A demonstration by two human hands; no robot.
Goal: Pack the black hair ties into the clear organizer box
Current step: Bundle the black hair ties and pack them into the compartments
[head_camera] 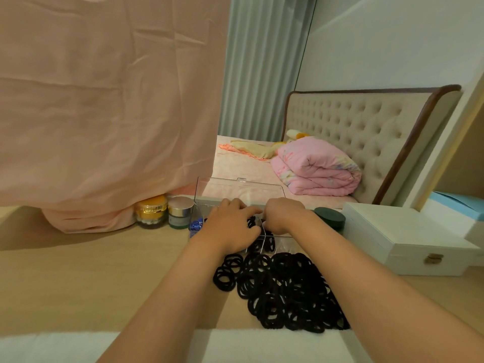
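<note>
Dim warm indoor light, soft shadows, wide-angle edge distortion, slightly soft focus

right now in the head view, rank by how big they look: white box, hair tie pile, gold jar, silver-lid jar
1. hair tie pile, though it lies nearest the camera
2. white box, close to the pile in apparent size
3. gold jar
4. silver-lid jar, only slightly smaller than the gold one, so those two are nearly alike

A pale wooden surface (78, 279) fronts a bed with a tufted beige headboard (353, 132) — pink folded quilt (317, 169) on it — grey pleated curtains (262, 66) behind, peach draped fabric (104, 100) hanging left.
</note>
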